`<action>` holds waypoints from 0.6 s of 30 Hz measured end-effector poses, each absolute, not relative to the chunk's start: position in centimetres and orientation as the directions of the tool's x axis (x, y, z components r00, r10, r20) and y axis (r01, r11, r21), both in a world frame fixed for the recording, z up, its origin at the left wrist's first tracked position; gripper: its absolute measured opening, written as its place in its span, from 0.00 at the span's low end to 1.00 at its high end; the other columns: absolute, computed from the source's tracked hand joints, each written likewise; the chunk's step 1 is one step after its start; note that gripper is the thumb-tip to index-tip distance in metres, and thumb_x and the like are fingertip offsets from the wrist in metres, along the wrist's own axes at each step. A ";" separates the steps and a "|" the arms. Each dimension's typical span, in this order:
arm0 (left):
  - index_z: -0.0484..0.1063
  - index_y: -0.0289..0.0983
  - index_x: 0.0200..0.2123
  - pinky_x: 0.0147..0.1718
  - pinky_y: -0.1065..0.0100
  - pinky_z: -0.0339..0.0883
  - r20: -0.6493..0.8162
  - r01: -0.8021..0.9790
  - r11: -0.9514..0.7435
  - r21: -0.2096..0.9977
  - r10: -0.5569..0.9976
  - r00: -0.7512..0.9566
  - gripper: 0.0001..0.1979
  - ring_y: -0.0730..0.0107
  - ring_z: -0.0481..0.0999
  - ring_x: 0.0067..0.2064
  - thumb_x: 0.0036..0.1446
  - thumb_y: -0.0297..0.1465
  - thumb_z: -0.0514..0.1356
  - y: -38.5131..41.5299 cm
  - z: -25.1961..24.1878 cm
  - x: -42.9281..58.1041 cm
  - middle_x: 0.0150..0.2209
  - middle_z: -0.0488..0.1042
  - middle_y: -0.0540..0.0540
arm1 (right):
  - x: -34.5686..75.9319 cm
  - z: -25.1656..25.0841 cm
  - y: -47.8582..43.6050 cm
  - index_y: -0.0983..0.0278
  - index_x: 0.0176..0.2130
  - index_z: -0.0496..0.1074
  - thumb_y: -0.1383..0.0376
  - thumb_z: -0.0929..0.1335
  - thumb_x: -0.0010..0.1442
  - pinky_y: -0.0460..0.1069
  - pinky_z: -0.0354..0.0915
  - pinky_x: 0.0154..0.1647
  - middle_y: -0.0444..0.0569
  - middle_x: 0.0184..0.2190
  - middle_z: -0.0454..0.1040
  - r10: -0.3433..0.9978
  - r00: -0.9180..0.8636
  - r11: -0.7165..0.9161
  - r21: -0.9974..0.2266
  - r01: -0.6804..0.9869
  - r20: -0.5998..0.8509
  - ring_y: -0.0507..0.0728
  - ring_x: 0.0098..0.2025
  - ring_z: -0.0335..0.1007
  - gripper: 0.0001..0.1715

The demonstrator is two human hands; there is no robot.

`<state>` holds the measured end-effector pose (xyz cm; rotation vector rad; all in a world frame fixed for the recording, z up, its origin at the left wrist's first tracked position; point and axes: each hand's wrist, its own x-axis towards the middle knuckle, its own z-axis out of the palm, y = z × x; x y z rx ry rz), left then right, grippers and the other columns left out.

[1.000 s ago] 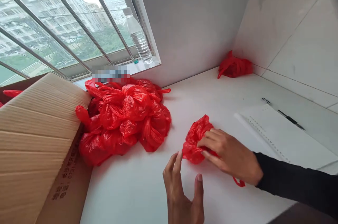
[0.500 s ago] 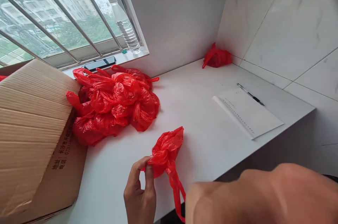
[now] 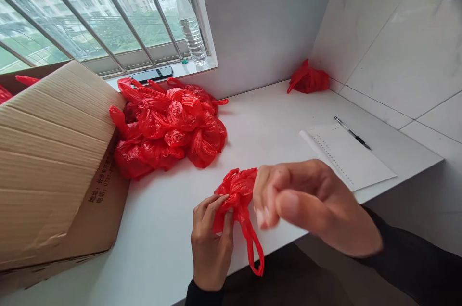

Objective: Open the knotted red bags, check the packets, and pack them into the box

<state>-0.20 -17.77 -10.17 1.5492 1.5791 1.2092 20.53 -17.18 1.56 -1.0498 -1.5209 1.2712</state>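
Note:
A small red plastic bag (image 3: 240,185), bunched up with its looped handle hanging over the table's front edge, rests on the white table. My left hand (image 3: 212,234) pinches its near left side between thumb and fingers. In front of the bag's right side, closer to the camera, is my right hand (image 3: 306,205). Its fingers are loosely curled, with the thumb apart from them and nothing seen in it. Part of the bag is hidden behind that hand. Beyond lies a heap of knotted red plastic bags (image 3: 169,128), against a cardboard box (image 3: 65,152).
White paper (image 3: 346,157) and a pen (image 3: 352,133) lie at the right. Another red bag (image 3: 309,79) sits in the far corner. A phone (image 3: 152,75) and a water bottle (image 3: 191,31) are on the sill by the barred window. More red plastic shows inside the box.
My right hand has moved up and away from the camera, toward the bag. The handle now hangs in full view. My left hand keeps its pinch; the whole view has shifted slightly.

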 end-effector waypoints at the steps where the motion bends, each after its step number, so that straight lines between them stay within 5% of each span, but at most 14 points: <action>1: 0.81 0.47 0.45 0.33 0.63 0.75 0.203 0.437 -0.135 0.889 0.973 -0.112 0.11 0.49 0.72 0.55 0.59 0.37 0.63 -17.7 -10.2 -0.5 0.50 0.75 0.42 | 20.5 0.5 -15.9 0.61 0.29 0.75 0.44 0.65 0.66 0.51 0.72 0.38 0.45 0.27 0.75 0.948 -0.284 0.158 -0.987 0.030 0.143 0.54 0.32 0.74 0.27; 5: 0.80 0.48 0.45 0.43 0.62 0.75 0.280 0.476 -0.232 0.848 0.959 -0.031 0.10 0.58 0.76 0.51 0.64 0.33 0.61 -17.5 -10.1 -1.4 0.47 0.78 0.46 | 20.1 -5.2 -13.0 0.62 0.42 0.76 0.60 0.69 0.67 0.55 0.67 0.53 0.50 0.42 0.79 0.908 -0.315 0.373 -0.874 0.311 0.275 0.59 0.48 0.72 0.09; 7: 0.79 0.49 0.45 0.46 0.61 0.73 0.281 0.473 -0.243 0.847 0.960 -0.011 0.10 0.60 0.76 0.51 0.64 0.33 0.60 -17.4 -10.0 -1.5 0.46 0.78 0.47 | 19.9 -7.4 -12.6 0.63 0.54 0.73 0.65 0.70 0.65 0.59 0.62 0.60 0.52 0.52 0.77 0.844 -0.420 0.508 -0.746 0.431 0.333 0.61 0.57 0.67 0.17; 9: 0.80 0.48 0.44 0.47 0.62 0.72 0.271 0.471 -0.233 0.851 0.963 -0.012 0.09 0.60 0.77 0.50 0.64 0.34 0.60 -17.4 -9.9 -1.6 0.46 0.79 0.48 | 19.8 -8.6 -12.5 0.64 0.56 0.71 0.68 0.68 0.66 0.62 0.57 0.65 0.52 0.52 0.77 0.806 -0.491 0.567 -0.671 0.478 0.331 0.60 0.54 0.69 0.18; 14: 0.78 0.45 0.43 0.41 0.65 0.72 0.214 0.468 -0.081 0.880 0.947 -0.238 0.08 0.63 0.78 0.44 0.65 0.36 0.60 -17.8 -10.4 -3.2 0.43 0.80 0.47 | 21.1 -8.6 -13.0 0.61 0.40 0.73 0.70 0.65 0.65 0.59 0.64 0.54 0.46 0.37 0.77 0.927 -0.318 0.350 -0.760 0.547 0.198 0.57 0.42 0.70 0.07; 18: 0.76 0.45 0.51 0.51 0.59 0.70 0.214 0.465 -0.066 0.883 0.938 -0.272 0.12 0.58 0.76 0.53 0.67 0.35 0.57 -18.3 -10.1 -3.4 0.51 0.78 0.46 | 21.8 -7.9 -13.7 0.58 0.45 0.71 0.65 0.66 0.65 0.55 0.66 0.45 0.45 0.37 0.73 0.971 -0.238 0.142 -0.788 0.600 -0.006 0.58 0.42 0.68 0.08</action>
